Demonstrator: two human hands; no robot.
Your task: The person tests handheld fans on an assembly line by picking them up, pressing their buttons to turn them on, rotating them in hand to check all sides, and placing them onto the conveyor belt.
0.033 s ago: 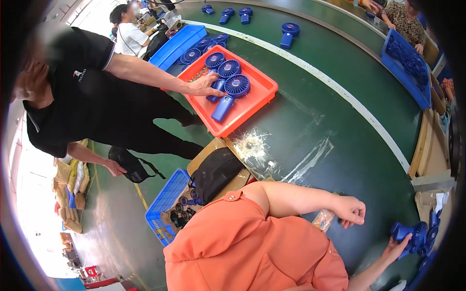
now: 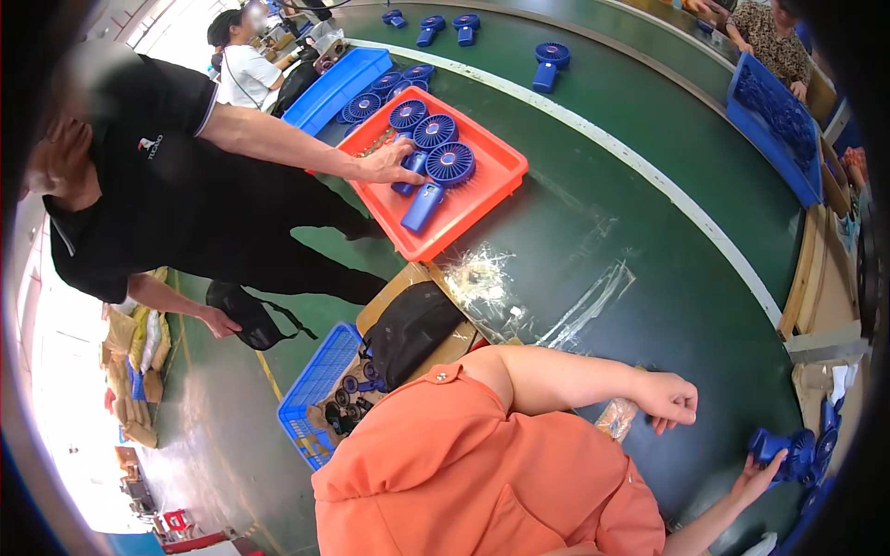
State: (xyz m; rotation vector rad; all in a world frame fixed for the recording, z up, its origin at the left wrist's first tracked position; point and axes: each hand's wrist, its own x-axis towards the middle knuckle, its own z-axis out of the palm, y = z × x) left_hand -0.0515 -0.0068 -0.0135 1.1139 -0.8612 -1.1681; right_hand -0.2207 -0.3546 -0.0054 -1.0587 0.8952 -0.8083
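Observation:
My left hand (image 2: 669,400) is held over the green worktable with its fingers curled in, and nothing shows in them. A small clear packet (image 2: 616,419) with orange-brown contents lies beside that wrist. At the far right, my right hand (image 2: 758,476) is closed on a blue handheld fan (image 2: 771,447). Its fan head is partly hidden among other blue fans (image 2: 823,447) piled at the table's right edge.
A co-worker's hand (image 2: 389,163) rests on blue fans in a red tray (image 2: 496,190). A blue crate (image 2: 320,371) with small dark parts stands left of me, near a black bag (image 2: 417,334). More fans (image 2: 551,61) lie across the green table (image 2: 640,269). A blue bin (image 2: 805,181) is far right.

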